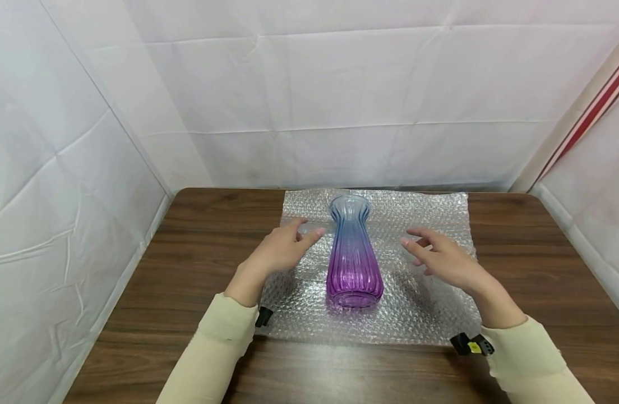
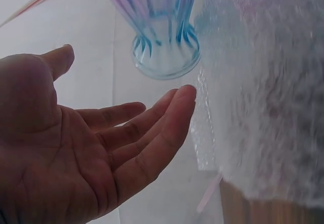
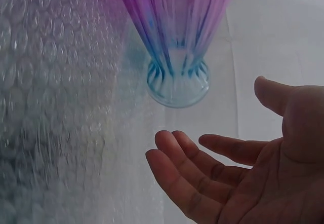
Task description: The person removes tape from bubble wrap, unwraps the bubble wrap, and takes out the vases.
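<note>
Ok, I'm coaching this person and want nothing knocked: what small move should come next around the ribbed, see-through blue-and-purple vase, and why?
I'd probably ease the left hand and right hand inward to steady the vase. It lies on its side on the clear bubble-wrap sheet, so its rounded body might roll, and both hands are open on either side, not touching it.

The fluted vase [image 1: 354,252] gleams here, glossy, see-through, glass by its look! Under it, bubble wrap [image 1: 405,300]: clear plastic, bumpy, glittering. The tabletop [image 1: 309,373] shows smooth wood grain with a soft sheen; creased, cloth-like sheeting [image 1: 340,90] behind; both sleeves [image 1: 211,348] matt fabric.
</note>
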`<state>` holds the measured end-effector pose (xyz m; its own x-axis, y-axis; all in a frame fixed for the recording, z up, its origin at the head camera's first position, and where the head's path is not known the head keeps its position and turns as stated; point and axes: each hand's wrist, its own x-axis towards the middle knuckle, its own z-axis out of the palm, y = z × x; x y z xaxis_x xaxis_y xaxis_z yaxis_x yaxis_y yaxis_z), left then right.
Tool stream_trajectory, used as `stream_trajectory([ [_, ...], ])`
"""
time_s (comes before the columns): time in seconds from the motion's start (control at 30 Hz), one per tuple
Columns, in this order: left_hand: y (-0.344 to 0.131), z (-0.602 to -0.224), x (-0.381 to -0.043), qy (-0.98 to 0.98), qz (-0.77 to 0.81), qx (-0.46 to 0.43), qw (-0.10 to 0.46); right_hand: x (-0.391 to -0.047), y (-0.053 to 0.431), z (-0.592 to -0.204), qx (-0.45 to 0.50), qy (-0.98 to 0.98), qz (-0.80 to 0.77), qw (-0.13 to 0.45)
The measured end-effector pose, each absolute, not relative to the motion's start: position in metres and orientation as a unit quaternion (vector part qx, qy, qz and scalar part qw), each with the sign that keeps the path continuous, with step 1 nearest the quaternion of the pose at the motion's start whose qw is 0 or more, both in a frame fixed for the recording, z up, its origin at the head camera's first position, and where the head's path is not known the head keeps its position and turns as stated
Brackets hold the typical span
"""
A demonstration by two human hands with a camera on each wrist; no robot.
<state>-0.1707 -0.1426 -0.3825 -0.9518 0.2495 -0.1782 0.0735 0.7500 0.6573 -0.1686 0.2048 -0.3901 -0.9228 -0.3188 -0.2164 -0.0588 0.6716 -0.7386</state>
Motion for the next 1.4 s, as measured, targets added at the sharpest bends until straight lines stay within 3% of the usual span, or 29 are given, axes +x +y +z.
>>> stream_trajectory([
  [0.4, -0.120, -0.400, -0.179, 0.925, 0.338, 0.090, 0.150, -0.178, 0.167, -0.404, -0.095, 0.870, -0.434, 0.213],
  [1.4, -0.089, -0.404, -0.179, 0.866, 0.433, 0.103, 0.226, -0.178, 0.132, -0.412, -0.106, 0.853, -0.455, 0.235],
])
